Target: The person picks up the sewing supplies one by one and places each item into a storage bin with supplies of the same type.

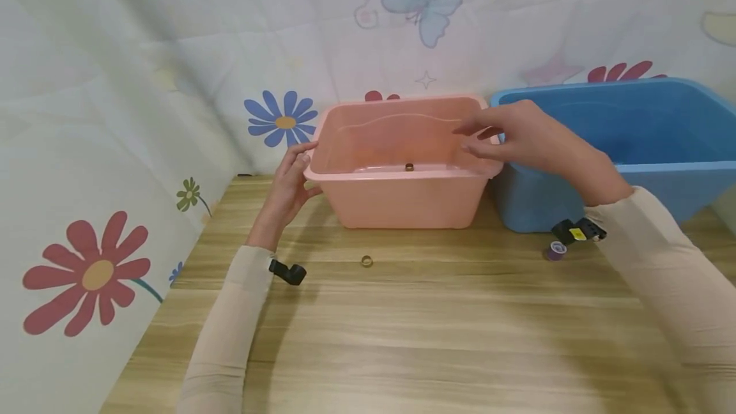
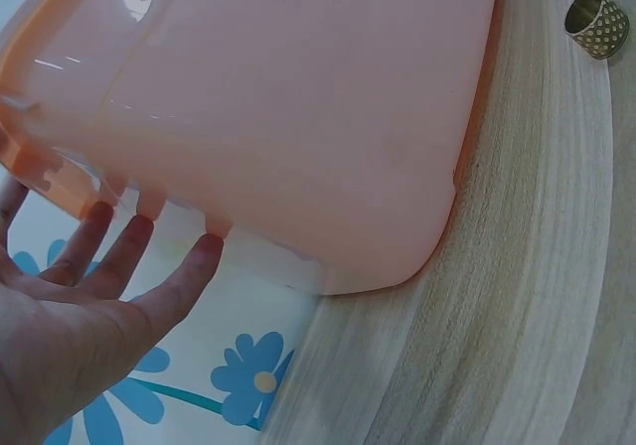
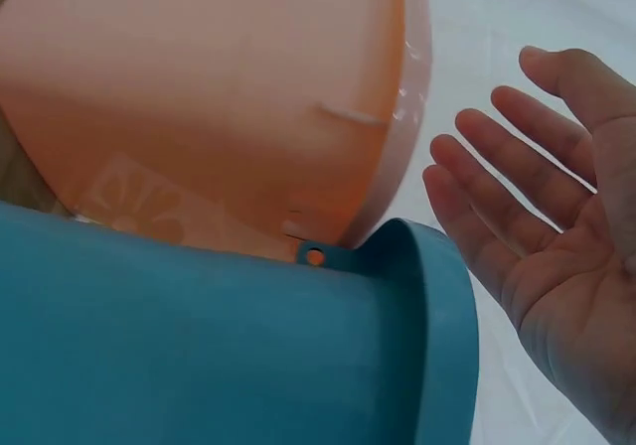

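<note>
A pink plastic bin (image 1: 405, 203) stands on the table, with a small brass-coloured thimble (image 1: 409, 167) inside on its floor. My left hand (image 1: 292, 177) is at the bin's left end; in the left wrist view its spread fingertips (image 2: 207, 249) touch the outer wall. Above the bin's right rim is my right hand (image 1: 526, 136), thumb and fingers apart with nothing between them. The right wrist view shows its fingers lightly bent beside the rims. In front of the bin lies another thimble (image 2: 598, 24), dimpled and open at the top.
A larger blue bin (image 1: 690, 174) stands close against the pink bin's right side. Below the right wrist is a small purple round item (image 1: 556, 250) with a pale top. A curtain (image 1: 345, 30) printed with flowers and a butterfly hangs behind and left of the wooden table (image 1: 425, 331).
</note>
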A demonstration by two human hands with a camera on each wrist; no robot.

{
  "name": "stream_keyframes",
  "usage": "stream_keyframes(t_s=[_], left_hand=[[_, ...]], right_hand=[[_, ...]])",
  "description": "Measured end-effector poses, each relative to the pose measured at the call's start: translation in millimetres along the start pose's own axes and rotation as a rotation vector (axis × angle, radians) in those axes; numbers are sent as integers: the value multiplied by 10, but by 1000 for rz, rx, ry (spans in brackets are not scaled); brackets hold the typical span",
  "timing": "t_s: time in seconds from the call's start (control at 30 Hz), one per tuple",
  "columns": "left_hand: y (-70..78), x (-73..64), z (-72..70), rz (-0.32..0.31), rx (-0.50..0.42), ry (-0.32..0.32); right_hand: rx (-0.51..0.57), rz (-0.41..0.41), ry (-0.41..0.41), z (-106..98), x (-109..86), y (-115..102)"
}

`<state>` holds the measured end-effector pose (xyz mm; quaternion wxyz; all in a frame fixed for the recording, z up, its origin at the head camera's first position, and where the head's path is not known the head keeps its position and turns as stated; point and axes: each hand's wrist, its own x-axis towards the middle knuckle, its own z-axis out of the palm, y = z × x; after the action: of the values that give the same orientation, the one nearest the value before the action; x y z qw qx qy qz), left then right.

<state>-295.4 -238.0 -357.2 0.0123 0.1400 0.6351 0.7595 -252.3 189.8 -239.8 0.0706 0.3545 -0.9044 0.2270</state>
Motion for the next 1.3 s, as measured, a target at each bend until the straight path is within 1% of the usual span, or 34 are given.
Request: stream_keyframes(t_s=[0.2, 0.37, 0.6, 0.8, 0.87, 1.0, 1.17, 1.3], left_hand=[[-20, -16, 0, 0, -5, -1], [-27, -32, -1, 1, -7, -1], [-18, -33, -4, 1, -3, 4], [-8, -30, 8, 4, 3, 7], [-9, -33, 12, 4, 1, 4], [-6, -44, 20, 0, -3, 2], [3, -36, 29, 5, -2, 21], [5, -22, 30, 6, -2, 22]], right_hand=[[5, 28, 56, 114, -198, -22], [-13, 8, 86, 177, -317, -74], [-21, -77, 123, 254, -403, -144], [0, -215, 186, 341, -446, -143], [13, -248, 208, 370, -458, -141], [35, -286, 237, 422, -484, -157], [76, -325, 232, 477, -503, -207], [106, -344, 229, 522, -508, -228]])
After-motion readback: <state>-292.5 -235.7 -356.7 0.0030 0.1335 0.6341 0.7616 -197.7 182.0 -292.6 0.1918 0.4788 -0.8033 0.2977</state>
